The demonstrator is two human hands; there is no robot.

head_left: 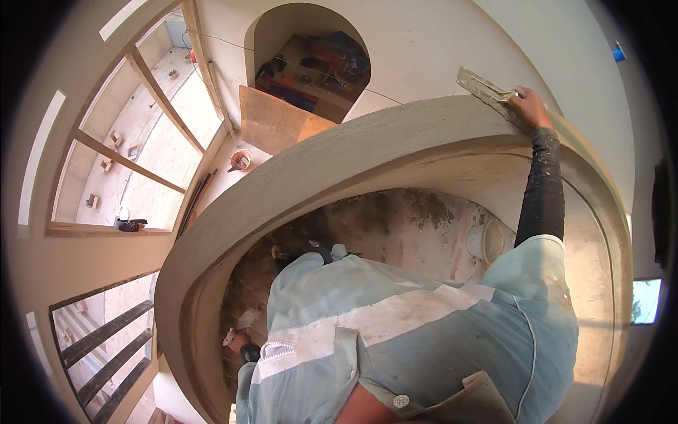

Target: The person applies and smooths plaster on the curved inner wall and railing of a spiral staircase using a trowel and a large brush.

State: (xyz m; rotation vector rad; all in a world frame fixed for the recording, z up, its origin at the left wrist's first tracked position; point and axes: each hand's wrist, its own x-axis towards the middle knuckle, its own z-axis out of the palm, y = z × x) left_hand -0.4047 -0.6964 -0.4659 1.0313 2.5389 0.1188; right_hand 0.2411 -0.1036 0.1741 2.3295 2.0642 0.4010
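Right hand (528,106): one, raised at the end of a dark sleeve, fingers wrapped tight round the handle of a plastering trowel (484,88). Trowel: one, blade lying against the top edge of the curved plaster arch (367,141), long axis running from the hand up and to the left.

Left hand (236,338): one, low beside the shirt, closed on a small pale object (247,318), kind unclear.

White bucket (487,240): one, below, on the floor.
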